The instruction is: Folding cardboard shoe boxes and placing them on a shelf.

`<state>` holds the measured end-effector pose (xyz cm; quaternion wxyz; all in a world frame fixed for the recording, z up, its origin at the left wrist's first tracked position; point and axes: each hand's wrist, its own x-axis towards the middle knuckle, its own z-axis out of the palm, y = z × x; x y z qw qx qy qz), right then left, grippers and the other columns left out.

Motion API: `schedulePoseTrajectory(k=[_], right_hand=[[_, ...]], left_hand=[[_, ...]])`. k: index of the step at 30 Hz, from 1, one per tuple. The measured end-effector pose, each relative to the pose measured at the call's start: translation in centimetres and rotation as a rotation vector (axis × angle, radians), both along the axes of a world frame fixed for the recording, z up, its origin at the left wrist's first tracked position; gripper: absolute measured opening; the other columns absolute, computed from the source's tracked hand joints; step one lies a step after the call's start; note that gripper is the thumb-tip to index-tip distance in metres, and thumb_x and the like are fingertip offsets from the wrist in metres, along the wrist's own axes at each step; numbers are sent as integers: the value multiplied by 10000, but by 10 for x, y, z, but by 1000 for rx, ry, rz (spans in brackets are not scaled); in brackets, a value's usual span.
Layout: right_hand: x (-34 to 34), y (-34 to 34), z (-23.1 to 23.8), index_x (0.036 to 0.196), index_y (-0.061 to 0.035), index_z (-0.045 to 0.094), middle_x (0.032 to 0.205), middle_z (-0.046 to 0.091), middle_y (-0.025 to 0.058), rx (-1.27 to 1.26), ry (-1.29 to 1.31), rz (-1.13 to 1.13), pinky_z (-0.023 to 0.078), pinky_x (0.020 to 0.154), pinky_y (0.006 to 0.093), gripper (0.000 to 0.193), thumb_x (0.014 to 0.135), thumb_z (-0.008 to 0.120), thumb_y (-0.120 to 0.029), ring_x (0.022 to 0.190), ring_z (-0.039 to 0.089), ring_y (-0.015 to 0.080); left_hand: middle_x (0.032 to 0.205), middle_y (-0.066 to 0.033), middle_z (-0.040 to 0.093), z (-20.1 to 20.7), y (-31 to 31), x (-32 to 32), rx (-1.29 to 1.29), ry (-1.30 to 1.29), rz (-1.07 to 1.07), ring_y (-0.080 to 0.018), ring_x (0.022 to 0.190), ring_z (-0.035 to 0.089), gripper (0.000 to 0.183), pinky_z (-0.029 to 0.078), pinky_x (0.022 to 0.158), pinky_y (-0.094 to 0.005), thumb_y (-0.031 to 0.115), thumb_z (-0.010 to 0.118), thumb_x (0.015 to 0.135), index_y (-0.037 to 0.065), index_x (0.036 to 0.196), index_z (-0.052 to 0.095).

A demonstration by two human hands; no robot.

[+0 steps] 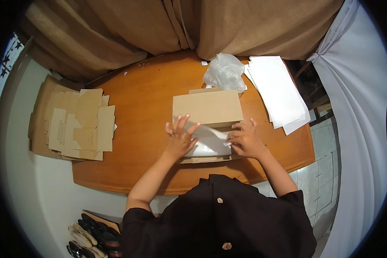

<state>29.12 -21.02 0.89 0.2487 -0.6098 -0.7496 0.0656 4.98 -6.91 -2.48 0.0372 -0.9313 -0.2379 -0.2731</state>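
Observation:
A brown cardboard box (pixel 207 106) sits in front of me on the wooden table, its lid flap standing toward the far side. White, glossy sheet material (pixel 207 148) lies in the near part of the box; whether it is paper or plastic I cannot make out. My left hand (pixel 181 138) is over the box's left side, fingers spread, holding nothing that I can see. At the right side, my right hand (pixel 246 141) pinches the edge of the white sheet, which rises in a curled strip toward the lid. What lies beneath the sheet is hidden.
A crumpled clear plastic bag (pixel 225 72) lies behind the box. White paper sheets (pixel 276 88) are stacked at the right. Flattened cardboard boxes (pixel 84 124) are piled at the left edge of the table (pixel 137 107). Shoes (pixel 92 236) stand at the lower left.

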Motion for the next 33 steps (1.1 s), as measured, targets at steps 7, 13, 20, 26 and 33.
schedulePoseTrajectory(k=[7,13,20,26,33], right_hand=[[5,-13,-4,760,-121,697,981,615,-38,-264,-27,73,140,991,606,99,690,645,-167,1107,467,190],[-7,12,3,798,-110,702,1088,582,10,-301,391,60,125,1010,569,165,750,642,-256,1170,415,201],[-55,22,-23,1007,-111,635,1213,483,112,-183,164,-219,173,974,521,313,770,633,-316,1209,357,278],[-34,35,-25,1350,-139,321,1319,357,203,74,219,-656,159,971,585,659,777,602,-302,1227,322,346],[12,48,-37,1401,-49,176,1195,482,174,-89,1241,-750,310,963,413,718,849,568,-288,1117,451,268]], left_hand=[[1119,-5,563,40,5,-26,-287,364,-259,-171,1137,483,416,264,969,-568,140,708,698,227,1091,602],[1115,-13,580,-3,-12,-26,-264,595,-121,-180,1116,501,267,222,984,-603,326,606,822,204,1057,637],[1114,-31,576,35,-21,-33,-486,368,-91,-195,1111,501,273,168,997,-586,318,588,843,168,1066,634],[1082,-32,573,35,-53,-61,-470,-44,78,-206,1068,513,212,199,977,-514,287,642,802,159,970,658],[1223,-55,517,-15,-92,-68,-315,37,184,-267,1205,406,244,170,968,-554,275,672,783,212,1019,668]])
